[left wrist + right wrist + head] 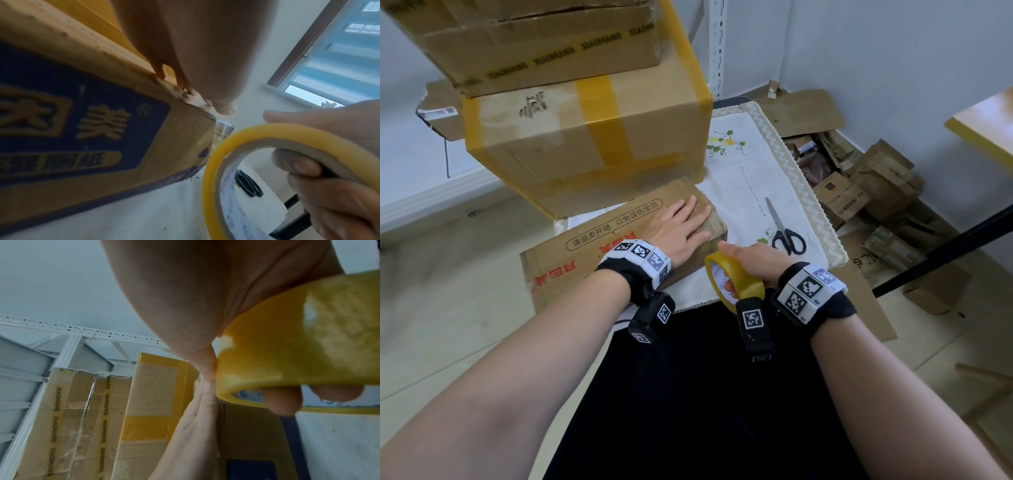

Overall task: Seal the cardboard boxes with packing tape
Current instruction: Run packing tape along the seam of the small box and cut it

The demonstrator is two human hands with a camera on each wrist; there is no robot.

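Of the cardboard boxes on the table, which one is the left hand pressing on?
The low flat box with red print, nearest the person; the left hand lies flat on its right end. The taller yellow-taped boxes behind it are untouched.

Flat box (599,246) at table's (743,178) near left; stacked boxes (585,137) behind it; scissors (784,229) to its right; tape roll (736,277) at the near edge.

left hand (683,230) flat, right hand (753,262) curled
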